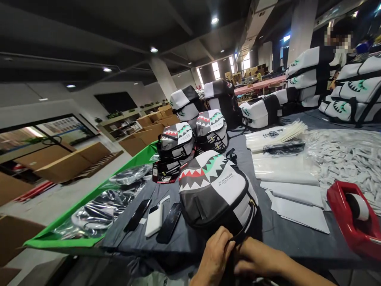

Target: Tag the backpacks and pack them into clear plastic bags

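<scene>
A grey, black and white backpack [216, 194] with a red and green shark-tooth print lies at the table's near edge. My left hand [216, 251] is closed at its near lower edge, with the fingertips pressed together against the dark fabric. Just to the right, my right hand [253, 254] is curled below the same edge, touching or nearly touching the left. What its fingers hold is hidden. Beside the backpack lie a white power bank [154, 219], a dark phone [169, 223] and another dark phone [137, 215].
Stacked shark-print backpacks [177, 139] stand behind, with white ones [303, 75] farther right. A red tape dispenser [354, 218], white cards [299, 208] and plastic bags [282, 167] occupy the right side. A green-rimmed bin [71, 242] with bagged goods adjoins the left edge.
</scene>
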Demonstrator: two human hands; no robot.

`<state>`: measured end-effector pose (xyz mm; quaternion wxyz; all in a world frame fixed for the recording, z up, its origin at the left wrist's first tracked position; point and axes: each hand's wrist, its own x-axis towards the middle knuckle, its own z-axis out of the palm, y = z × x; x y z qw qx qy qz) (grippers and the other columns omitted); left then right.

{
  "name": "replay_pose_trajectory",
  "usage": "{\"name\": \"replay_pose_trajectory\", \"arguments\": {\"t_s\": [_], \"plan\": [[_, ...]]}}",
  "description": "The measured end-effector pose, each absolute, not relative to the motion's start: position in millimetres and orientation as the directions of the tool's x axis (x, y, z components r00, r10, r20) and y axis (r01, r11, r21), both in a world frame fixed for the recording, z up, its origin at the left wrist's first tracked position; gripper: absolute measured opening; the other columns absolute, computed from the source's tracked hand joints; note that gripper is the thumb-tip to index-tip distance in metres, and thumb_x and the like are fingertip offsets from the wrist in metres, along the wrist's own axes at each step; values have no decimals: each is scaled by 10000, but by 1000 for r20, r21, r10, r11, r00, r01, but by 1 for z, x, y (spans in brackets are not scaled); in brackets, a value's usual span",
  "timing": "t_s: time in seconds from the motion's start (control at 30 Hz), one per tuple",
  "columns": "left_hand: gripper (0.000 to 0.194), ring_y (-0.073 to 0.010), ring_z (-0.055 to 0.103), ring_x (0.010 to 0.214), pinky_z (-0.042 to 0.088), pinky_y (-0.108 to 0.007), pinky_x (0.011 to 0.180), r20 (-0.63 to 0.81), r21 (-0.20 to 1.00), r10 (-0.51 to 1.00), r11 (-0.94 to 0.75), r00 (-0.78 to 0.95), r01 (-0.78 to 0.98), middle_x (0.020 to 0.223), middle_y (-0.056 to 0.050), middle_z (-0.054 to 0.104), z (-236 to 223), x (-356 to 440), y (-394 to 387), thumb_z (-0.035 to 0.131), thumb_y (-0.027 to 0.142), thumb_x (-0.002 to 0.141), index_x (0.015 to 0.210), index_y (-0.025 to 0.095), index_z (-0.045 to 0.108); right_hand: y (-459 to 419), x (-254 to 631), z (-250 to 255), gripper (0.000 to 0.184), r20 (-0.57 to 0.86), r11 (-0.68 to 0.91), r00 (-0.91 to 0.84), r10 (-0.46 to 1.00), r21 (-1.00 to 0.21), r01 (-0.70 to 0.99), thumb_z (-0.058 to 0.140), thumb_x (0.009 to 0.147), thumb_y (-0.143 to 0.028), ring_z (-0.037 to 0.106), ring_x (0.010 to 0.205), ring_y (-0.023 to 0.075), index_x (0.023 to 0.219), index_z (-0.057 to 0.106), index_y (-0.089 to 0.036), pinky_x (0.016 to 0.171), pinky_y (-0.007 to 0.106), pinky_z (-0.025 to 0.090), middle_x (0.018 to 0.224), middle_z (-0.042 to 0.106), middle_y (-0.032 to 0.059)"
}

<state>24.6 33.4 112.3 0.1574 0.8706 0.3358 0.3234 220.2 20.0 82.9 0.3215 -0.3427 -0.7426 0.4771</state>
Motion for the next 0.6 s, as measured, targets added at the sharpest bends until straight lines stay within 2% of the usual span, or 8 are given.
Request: {"name": "replay_pose_trajectory", "arguments": {"t_s": [0.07, 0.1, 0.2, 0.3, 0.33, 0.4, 0.47, 0.6], "plan": [[352, -113, 578, 683, 450, -205, 626, 422, 479, 679, -730, 601, 488, 791, -6, 593, 97, 20, 32, 332, 358, 1084, 860, 199, 551, 21, 260, 81, 276, 19, 282, -572, 820, -883, 374, 651, 851, -457, 553, 561, 132, 727, 682, -212, 527, 223, 396, 616, 621, -29], [376, -112, 575, 666, 438, -207, 610, 399, 467, 674, -733, 621, 495, 774, -5, 594, 90, 20, 30, 317, 371, 1084, 839, 200, 547, 26, 286, 81, 305, -31, 230, -476, 879, -847, 480, 590, 882, -465, 581, 596, 143, 741, 681, -211, 552, 228, 424, 647, 640, -16], [358, -115, 574, 603, 403, -219, 557, 285, 406, 711, -697, 642, 591, 706, 11, 604, 76, 29, 25, 388, 382, 1056, 796, 203, 555, 59, 367, 82, 380, 17, -38, 62, 998, -625, 780, 398, 938, -452, 660, 798, 208, 818, 656, -201, 748, 310, 518, 841, 707, 69], [163, -133, 649, 662, 447, -219, 597, 132, 351, 769, -626, 625, 696, 832, 15, 690, 81, 43, 21, 582, 334, 980, 1085, 220, 632, 97, 428, 87, 318, 75, -200, 270, 960, -492, 847, 457, 863, -428, 604, 1096, 351, 884, 639, -168, 921, 484, 470, 1121, 665, 219], [268, -142, 676, 709, 471, -220, 626, 101, 326, 776, -617, 623, 716, 925, 7, 714, 85, 47, 19, 630, 315, 957, 1214, 240, 608, 107, 440, 87, 302, 72, -238, 302, 951, -453, 859, 507, 822, -451, 583, 1113, 392, 830, 627, -173, 915, 523, 456, 1108, 653, 241], [450, -177, 707, 788, 519, -246, 685, 121, 249, 767, -637, 629, 729, 1053, -26, 721, 91, 54, 13, 697, 307, 916, 1340, 255, 556, 117, 454, 86, 310, 44, -271, 312, 949, -395, 878, 587, 746, -511, 587, 1050, 415, 693, 575, -206, 853, 528, 455, 1001, 652, 227], [534, -241, 712, 905, 564, -325, 789, 253, 159, 748, -658, 614, 736, 1117, -81, 710, 89, 56, 1, 729, 332, 883, 1371, 219, 543, 114, 459, 82, 334, 4, -243, 263, 965, -368, 897, 614, 705, -544, 616, 921, 357, 632, 511, -235, 774, 458, 462, 881, 651, 167], [649, -341, 566, 1276, 499, -499, 1045, 464, 99, 747, -577, 476, 811, 1379, -165, 601, 65, 47, -33, 650, 342, 911, 1504, 193, 435, 88, 460, 65, 373, -117, -173, 132, 984, -493, 853, 561, 718, -614, 597, 611, 228, 805, 500, -257, 601, 339, 441, 697, 641, 45]]}}
